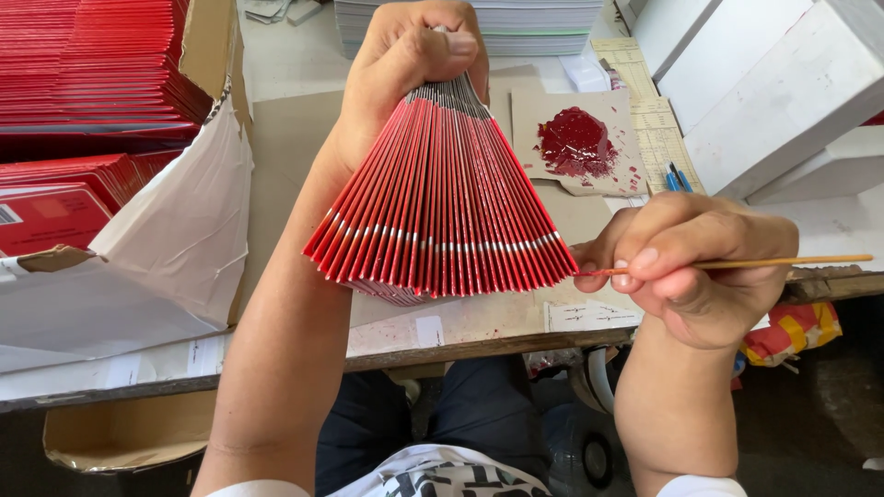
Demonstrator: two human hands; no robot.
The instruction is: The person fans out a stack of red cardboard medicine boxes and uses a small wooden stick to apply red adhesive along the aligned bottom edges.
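My left hand point(416, 57) grips the narrow end of a fanned stack of red folded cards point(442, 202), held above the table with the spread edges toward me. A thin wooden stick point(783, 262) is pinched in my right hand point(686, 267), and its red-stained tip touches the right edge of the fan. On a piece of brown card behind the fan lies a blob of red paste point(575, 143).
An open cardboard box point(175, 230) at the left holds several stacks of red cards point(92, 64). White boxes point(764, 83) stand at the back right, a pile of white sheets point(516, 23) at the back. The table's front edge point(460, 348) runs below the fan.
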